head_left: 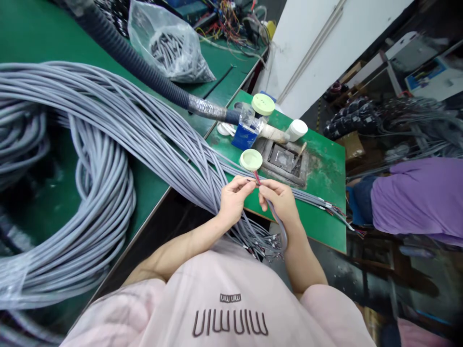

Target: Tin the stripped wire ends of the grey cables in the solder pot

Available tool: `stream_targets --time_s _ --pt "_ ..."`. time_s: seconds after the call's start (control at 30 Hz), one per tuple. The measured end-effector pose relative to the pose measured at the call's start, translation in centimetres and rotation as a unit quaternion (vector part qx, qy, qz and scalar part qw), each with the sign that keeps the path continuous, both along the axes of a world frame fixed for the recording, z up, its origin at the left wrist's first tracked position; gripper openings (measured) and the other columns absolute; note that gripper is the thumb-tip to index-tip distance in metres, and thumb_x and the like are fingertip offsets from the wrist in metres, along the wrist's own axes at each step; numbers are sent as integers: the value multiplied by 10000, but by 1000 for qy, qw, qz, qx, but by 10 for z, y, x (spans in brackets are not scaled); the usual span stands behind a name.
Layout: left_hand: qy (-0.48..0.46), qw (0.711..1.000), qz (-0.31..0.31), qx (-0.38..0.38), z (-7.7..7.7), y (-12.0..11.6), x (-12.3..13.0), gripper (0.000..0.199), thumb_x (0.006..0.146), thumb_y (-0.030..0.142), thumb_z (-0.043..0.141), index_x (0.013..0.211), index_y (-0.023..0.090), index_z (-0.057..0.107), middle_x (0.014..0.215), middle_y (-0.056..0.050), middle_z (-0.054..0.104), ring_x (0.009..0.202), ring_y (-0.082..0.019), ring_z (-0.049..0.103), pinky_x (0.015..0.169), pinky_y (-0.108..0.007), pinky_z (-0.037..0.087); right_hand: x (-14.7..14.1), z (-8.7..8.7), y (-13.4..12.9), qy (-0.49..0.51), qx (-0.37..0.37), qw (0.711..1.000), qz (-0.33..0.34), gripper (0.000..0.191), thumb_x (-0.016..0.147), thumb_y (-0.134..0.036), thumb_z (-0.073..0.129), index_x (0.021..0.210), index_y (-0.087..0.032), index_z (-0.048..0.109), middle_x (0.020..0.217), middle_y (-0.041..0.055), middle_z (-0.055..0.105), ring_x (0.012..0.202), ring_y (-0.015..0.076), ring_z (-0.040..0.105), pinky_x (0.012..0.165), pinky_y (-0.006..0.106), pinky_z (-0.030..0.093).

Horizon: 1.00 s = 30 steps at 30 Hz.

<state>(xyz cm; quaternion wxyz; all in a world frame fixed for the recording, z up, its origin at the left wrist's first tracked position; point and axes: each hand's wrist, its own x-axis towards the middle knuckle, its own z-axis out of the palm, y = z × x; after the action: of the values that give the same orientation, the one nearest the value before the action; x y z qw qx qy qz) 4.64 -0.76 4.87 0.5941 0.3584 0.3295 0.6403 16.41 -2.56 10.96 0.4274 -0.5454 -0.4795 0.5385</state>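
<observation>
In the head view, my right hand (pixel 277 197) pinches a grey cable (pixel 278 219) close to its stripped end. Thin red and dark wires (pixel 257 177) fan out of that end between my hands. Thumb and fingertips of my left hand (pixel 234 196) are closed on one of these thin wires. Just beyond the wire tips sits a pale green round lid or shallow dish (pixel 251 159). Under and beside my hands runs a thick bundle of grey cables (pixel 173 144), several with stripped ends (pixel 336 210) at the right.
Behind the dish is a solder pot (pixel 285 159) with a stick in it. A ribbed hose (pixel 144 72) ends above it. White and green-lidded containers (pixel 263 104) stand nearby. A plastic bag (pixel 170 48) lies at the back; a person in purple (pixel 419 197) is at right.
</observation>
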Motion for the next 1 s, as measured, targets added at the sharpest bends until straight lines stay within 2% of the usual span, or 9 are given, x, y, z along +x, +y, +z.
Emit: stream_targets --time_s 0.1,0.2,0.27,0.33,0.43,0.57,0.67,0.8,1.0 --pt "134 985 49 101 3 0 -8 180 789 408 689 770 232 720 754 -16 635 737 -141 590 704 -314 496 8 -2 -15 15 -15 1000 -2 404 744 -334 668 1127 -224 603 528 -77 582 365 76 458 376 198 355" --pt "190 960 29 203 5 -2 -9 182 774 427 699 750 250 736 693 -19 638 682 -149 581 675 -331 492 10 -7 -26 31 2 998 -47 531 755 -341 661 1259 -265 511 531 -87 573 366 75 422 357 189 324" --pt "155 973 15 171 5 -4 -4 172 765 422 711 788 253 738 731 -21 661 707 -152 596 697 -331 498 7 -12 -31 36 18 996 -78 546 770 -349 645 1285 -280 478 527 -88 563 365 78 403 355 191 311" --pt "84 993 -17 77 2 -6 2 238 730 429 743 890 253 732 814 -23 686 768 -155 621 736 -320 508 2 -16 -33 39 28 993 -105 544 782 -351 634 1293 -288 458 526 -87 556 364 82 393 358 198 306" --pt "-22 988 -146 -41 -3 -10 9 374 701 504 745 946 223 723 818 -31 696 731 -150 639 705 -300 519 -5 -23 -36 52 34 990 -127 547 787 -349 633 1295 -295 439 527 -85 558 367 88 402 368 207 318" --pt "-68 952 -285 -91 -5 -14 7 381 768 527 673 900 175 729 638 -12 645 489 -118 562 538 -291 485 -2 -24 -37 23 16 996 -82 419 801 -375 628 1202 -297 530 524 -76 566 395 111 469 407 236 389" --pt "-29 954 -292 -58 -5 -15 1 313 777 475 686 767 167 740 685 -28 676 618 -146 619 651 -298 504 11 -15 -32 -111 55 990 -62 189 816 -371 618 971 -273 666 586 -39 600 515 135 546 529 281 466" --pt "45 957 -283 -37 -6 -17 -1 322 742 485 714 678 171 744 728 -41 691 732 -171 607 738 -308 479 22 1 -23 -284 174 941 -64 97 815 -320 632 782 -252 693 734 -5 630 665 146 574 661 303 478" --pt "113 947 -299 -16 -3 -21 -1 290 763 446 696 691 170 749 679 -32 663 761 -178 576 798 -328 437 13 8 -12 -348 248 903 -54 94 808 -297 646 749 -224 656 758 9 631 688 151 601 659 301 487"
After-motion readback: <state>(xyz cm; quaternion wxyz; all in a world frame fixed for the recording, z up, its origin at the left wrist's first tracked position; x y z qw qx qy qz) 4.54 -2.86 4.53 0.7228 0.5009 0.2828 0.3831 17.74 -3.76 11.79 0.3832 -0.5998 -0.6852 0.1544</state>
